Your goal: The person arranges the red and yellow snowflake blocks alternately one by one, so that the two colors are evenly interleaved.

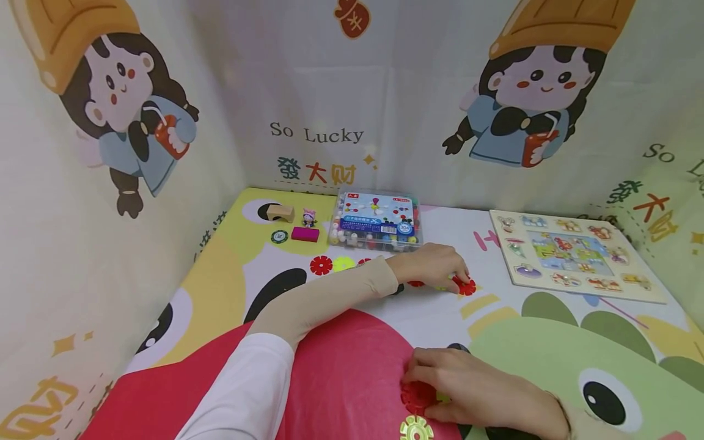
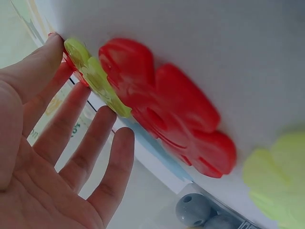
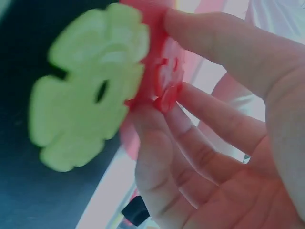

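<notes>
A row of flower-shaped plastic discs, alternately red and yellow-green, runs across the cloth, from a red disc [image 1: 321,265] past a yellow one [image 1: 343,263] and under my left forearm. At its right end my left hand [image 1: 431,267] pinches a red flower disc [image 1: 466,286] between thumb and forefinger; the other fingers spread along the row, beside a yellow-green disc [image 2: 95,76] and a larger-looking red disc [image 2: 167,109]. Nearer, my right hand [image 1: 473,385] holds another red flower disc [image 1: 416,397] by its edges. Yellow-green discs [image 3: 90,90] lie beside it, one yellow disc [image 1: 415,429] in front.
Behind the row stands a clear plastic box [image 1: 376,220] of beads. To its left are a wooden block [image 1: 280,212], a small figurine [image 1: 309,217], a magenta block [image 1: 305,234] and a round token [image 1: 279,236]. A picture puzzle board [image 1: 574,256] lies at the right, near the curtain.
</notes>
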Demonstrator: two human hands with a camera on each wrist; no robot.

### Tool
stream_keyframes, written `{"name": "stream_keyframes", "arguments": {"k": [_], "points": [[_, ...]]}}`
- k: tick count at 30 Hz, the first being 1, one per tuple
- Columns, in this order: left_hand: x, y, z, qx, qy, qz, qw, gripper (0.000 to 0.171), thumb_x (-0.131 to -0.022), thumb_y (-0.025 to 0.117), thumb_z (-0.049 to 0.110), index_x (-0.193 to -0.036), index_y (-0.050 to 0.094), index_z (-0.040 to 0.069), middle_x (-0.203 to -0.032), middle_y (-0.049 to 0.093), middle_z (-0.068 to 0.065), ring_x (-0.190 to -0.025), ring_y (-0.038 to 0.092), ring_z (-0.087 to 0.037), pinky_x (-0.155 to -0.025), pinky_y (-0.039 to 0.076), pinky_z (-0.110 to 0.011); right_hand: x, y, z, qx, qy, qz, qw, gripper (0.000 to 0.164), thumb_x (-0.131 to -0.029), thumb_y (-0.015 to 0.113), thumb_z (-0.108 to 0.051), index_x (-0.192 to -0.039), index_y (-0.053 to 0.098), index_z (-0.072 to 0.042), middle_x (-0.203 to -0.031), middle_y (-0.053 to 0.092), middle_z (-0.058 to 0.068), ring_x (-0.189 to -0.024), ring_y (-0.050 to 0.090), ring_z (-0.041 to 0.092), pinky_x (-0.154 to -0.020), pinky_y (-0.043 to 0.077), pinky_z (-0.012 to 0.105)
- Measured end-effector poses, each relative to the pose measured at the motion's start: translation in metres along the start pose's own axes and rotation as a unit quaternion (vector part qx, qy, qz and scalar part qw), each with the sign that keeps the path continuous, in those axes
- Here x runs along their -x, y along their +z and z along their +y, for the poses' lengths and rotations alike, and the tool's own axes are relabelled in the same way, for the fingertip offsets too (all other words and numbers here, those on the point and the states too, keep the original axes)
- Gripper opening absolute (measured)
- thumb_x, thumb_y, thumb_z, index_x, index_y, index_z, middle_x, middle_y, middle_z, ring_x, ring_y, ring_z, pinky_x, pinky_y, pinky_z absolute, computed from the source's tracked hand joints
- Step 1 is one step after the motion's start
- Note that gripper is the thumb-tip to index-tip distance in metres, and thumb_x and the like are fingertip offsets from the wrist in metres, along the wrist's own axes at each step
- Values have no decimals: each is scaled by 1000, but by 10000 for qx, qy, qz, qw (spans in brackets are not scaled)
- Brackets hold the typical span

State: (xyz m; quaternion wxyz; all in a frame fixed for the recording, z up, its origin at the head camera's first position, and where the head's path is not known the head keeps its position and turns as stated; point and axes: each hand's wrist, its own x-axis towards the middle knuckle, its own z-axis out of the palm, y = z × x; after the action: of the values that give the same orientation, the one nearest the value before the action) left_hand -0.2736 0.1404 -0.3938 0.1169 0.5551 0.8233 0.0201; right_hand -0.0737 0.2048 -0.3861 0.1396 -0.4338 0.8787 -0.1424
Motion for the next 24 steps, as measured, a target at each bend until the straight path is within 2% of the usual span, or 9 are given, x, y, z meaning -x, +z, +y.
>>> {"name": "stream_keyframes", "arguments": {"k": [4, 8, 11, 15, 18, 20, 24], "points": [[0, 0, -1, 27, -45, 8, 10000, 37, -87, 63, 45, -124, 60, 40, -130, 57, 19, -120, 47, -4, -98, 40, -23, -1, 3, 5, 84, 120, 357, 9993, 39, -85, 65, -47, -119, 63, -28, -111, 57, -14, -99, 52, -2, -75, 51, 20], [-1, 2, -1, 24, -69, 19, 10000, 36, -87, 63, 45, -123, 61, 40, -129, 57, 19, -120, 47, -4, -98, 40, -24, -1, 0, 14, 111, 583, 520, 9969, 46, -83, 67, -48, -123, 63, -27, -110, 57, -14, -97, 52, -2, -73, 51, 19], [-2, 2, -1, -6, -66, 12, 10000, 37, -87, 62, 45, -124, 60, 40, -129, 57, 19, -120, 47, -5, -98, 41, -24, 7, -7, 21, 164, 1016, 361, 9940, 51, -79, 66, -57, -122, 62, -31, -110, 57, -14, -98, 52, 0, -74, 52, 23], [-3, 3, -1, -29, -53, 2, 10000, 37, -87, 62, 46, -124, 60, 40, -130, 57, 19, -120, 47, -5, -98, 41, -23, 24, -16, 28, 263, 1455, 48, 9890, 56, -69, 66, -70, -113, 62, -36, -109, 54, -16, -99, 52, 3, -80, 53, 32], [-3, 3, -2, -23, -60, 13, 10000, 37, -87, 62, 47, -124, 60, 40, -130, 57, 19, -119, 48, -4, -97, 41, -23, 34, -18, 32, 181, 1539, -97, 9879, 51, -66, 68, -70, -102, 62, -36, -102, 50, -17, -92, 50, 1, -77, 51, 29], [-3, 3, -2, -24, -47, 30, 10000, 37, -87, 62, 47, -124, 60, 40, -130, 57, 18, -119, 48, -4, -97, 41, -23, 38, -16, 33, 20, 1516, -139, 9883, 44, -67, 70, -67, -96, 61, -36, -96, 49, -17, -86, 48, -1, -71, 47, 24], [-3, 3, -3, 30, -36, 49, 10000, 38, -87, 63, 46, -124, 61, 39, -129, 57, 18, -118, 48, -4, -97, 41, -23, 41, -10, 31, -169, 1432, -90, 9895, 41, -73, 70, -61, -104, 61, -35, -95, 49, -18, -83, 46, -4, -67, 45, 20]]}}
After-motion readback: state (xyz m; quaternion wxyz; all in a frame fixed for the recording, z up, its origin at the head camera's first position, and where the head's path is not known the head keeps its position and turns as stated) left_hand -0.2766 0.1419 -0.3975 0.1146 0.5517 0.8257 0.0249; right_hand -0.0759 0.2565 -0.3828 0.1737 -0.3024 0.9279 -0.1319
